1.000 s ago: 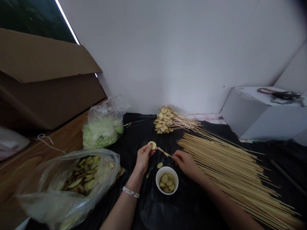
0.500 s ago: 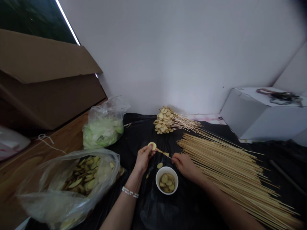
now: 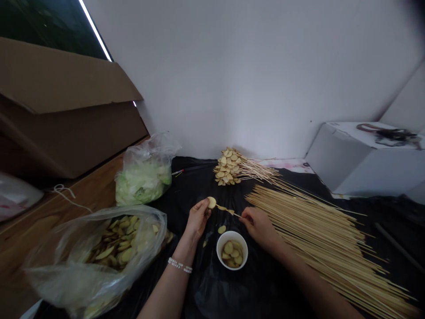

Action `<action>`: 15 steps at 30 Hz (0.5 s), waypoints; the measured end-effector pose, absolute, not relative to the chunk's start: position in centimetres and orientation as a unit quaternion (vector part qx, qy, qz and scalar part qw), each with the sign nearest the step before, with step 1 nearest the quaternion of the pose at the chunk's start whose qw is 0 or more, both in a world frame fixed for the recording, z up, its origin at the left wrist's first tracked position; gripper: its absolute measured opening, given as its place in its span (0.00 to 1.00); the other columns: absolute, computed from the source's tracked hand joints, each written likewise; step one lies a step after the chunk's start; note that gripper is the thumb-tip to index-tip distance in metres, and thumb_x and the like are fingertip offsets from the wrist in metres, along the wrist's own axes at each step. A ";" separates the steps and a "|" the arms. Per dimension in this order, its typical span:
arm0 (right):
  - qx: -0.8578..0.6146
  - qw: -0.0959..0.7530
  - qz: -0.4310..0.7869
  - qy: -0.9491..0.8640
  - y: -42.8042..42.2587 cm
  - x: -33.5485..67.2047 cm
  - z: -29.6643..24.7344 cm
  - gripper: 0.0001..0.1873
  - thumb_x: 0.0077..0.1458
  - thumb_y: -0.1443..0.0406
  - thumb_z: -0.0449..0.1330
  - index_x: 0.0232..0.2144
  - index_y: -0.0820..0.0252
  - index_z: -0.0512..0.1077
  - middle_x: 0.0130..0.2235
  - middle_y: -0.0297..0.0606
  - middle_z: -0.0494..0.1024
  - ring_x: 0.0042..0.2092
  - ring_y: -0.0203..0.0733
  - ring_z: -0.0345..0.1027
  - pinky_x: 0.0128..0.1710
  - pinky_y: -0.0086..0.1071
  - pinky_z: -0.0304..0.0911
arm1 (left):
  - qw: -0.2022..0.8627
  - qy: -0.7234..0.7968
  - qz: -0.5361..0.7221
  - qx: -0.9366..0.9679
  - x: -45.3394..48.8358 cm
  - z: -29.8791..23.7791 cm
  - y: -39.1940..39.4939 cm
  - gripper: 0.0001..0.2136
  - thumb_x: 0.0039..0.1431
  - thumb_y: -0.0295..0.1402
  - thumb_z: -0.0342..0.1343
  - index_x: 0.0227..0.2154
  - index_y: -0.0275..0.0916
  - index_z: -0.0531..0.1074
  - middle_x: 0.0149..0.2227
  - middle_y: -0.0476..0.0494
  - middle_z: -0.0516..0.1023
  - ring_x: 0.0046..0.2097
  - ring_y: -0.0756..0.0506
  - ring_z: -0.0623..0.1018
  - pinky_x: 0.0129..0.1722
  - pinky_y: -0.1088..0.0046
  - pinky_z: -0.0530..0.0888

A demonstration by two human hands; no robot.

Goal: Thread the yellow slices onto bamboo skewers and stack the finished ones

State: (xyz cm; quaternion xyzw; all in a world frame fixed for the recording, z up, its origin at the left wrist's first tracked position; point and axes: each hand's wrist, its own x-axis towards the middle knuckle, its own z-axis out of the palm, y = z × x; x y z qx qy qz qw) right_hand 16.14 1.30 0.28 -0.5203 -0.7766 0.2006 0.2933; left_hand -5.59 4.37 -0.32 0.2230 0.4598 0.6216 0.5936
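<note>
My left hand [image 3: 198, 217] pinches a round potato slice [image 3: 211, 203] between thumb and fingers. Closed on the lower end of a thin wooden skewer [image 3: 237, 215] is my right hand [image 3: 260, 226]. Threaded slices [image 3: 229, 211] sit on the skewer, and its tip points at the slice in my left hand; whether it touches cannot be made out. Below the skewer stands a white bowl [image 3: 218, 253] with potato slices in it. One loose slice [image 3: 222, 229] lies on the black sheet just behind the bowl.
A plastic bag of potato slices [image 3: 116, 241] lies open at left, with a bag of cut greens [image 3: 142, 181] behind it. Finished potato skewers [image 3: 228, 166] are piled near the wall. Many bare skewers [image 3: 308, 235] cover the right. A white box [image 3: 348, 159] and cardboard box [image 3: 73, 137] flank the area.
The threaded slices on the skewer look more spread out along it. My right hand has risen slightly, and the view has shifted a little.
</note>
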 end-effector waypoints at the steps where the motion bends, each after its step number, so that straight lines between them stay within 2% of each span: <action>1: -0.521 0.285 0.178 -0.785 1.2 16.1 0.4 0.08 0.58 0.65 0.52 0.28 0.58 0.67 0.30 0.36 0.73 0.33 0.38 0.65 0.34 0.29 0.54 | 0.595 0.458 0.622 0.222 -5.6 -0.4 4.4 0.14 0.35 0.35 0.71 0.27 0.34 0.78 0.27 0.45 0.79 0.27 0.54 0.74 0.25 0.82 0.69; 7: -0.535 0.213 0.141 -0.805 0.7 16.0 0.9 0.13 0.62 0.64 0.45 0.31 0.59 0.68 0.31 0.39 0.75 0.33 0.39 0.67 0.33 0.30 0.52 | 0.609 0.458 0.610 0.220 -5.5 -0.3 4.4 0.12 0.37 0.34 0.70 0.27 0.33 0.78 0.26 0.46 0.79 0.26 0.55 0.74 0.24 0.83 0.69; 15: -0.490 0.260 0.337 -0.761 1.4 16.2 0.9 0.13 0.57 0.66 0.48 0.23 0.59 0.68 0.23 0.32 0.71 0.28 0.36 0.64 0.29 0.27 0.54 | 0.614 0.457 0.601 0.232 -5.7 -0.2 4.3 0.11 0.38 0.33 0.70 0.26 0.33 0.78 0.26 0.45 0.79 0.25 0.54 0.73 0.24 0.82 0.69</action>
